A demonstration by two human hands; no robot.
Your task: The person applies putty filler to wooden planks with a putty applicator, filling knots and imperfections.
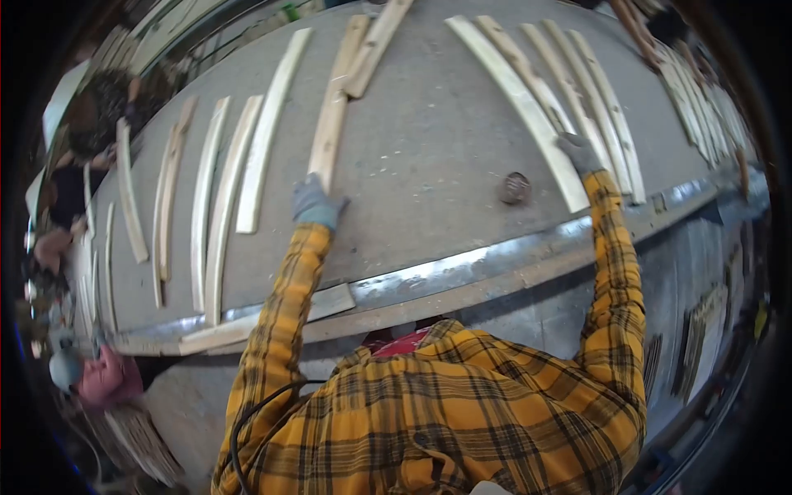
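Note:
My left hand, in a grey glove, grips the near end of a brownish wooden slat, with the thumb on its right side. Another wooden slat overlaps that slat's far part at an angle. Over to the right, my gloved right hand has its fingers curled over the near end of a wooden slat. A paler slat lies just left of this hand, and several more slats lie side by side to its right. Part of the held end is hidden under the fingers.
A round dark object sits on the grey table between my hands. Several slats are spread at left. One slat lies along the metal table edge. Other people work at both far sides; a person in pink is at lower left.

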